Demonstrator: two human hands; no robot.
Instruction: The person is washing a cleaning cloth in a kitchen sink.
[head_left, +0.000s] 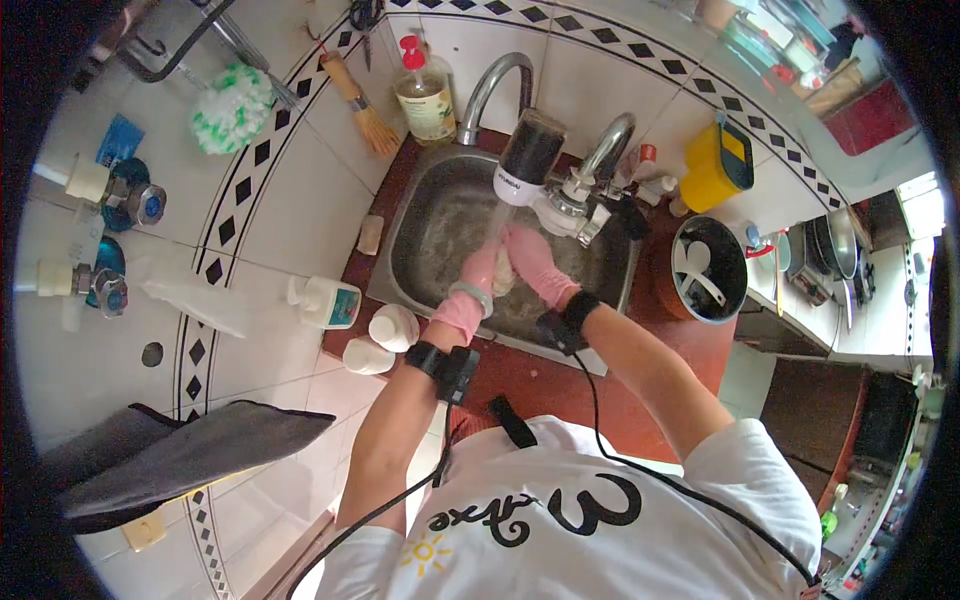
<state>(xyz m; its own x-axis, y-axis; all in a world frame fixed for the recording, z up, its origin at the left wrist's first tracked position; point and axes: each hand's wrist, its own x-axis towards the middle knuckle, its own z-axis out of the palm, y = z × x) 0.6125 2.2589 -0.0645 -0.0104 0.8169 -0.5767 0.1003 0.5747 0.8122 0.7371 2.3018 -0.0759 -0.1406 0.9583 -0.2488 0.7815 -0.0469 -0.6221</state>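
Note:
My left hand (478, 281), in a pink glove with a pale bangle at the wrist, is over the metal sink (427, 225). My right hand (534, 262), in a matching pink glove, meets it from the right. Between them shows a pale, whitish object (503, 276), perhaps a cloth or sponge; both hands press on it, and most of it is hidden. A Hyundai faucet water filter (530, 154), with a dark body and white base, hangs just above the gloves, and water seems to run from it onto them. A second curved metal faucet (495, 75) stands behind.
A soap bottle with a red pump (425, 105) stands behind the sink. White bottles (330, 302) line its left side. At the right are a yellow container (709, 169) and a dark pot (731, 262) holding white utensils. Cables run from both wrists.

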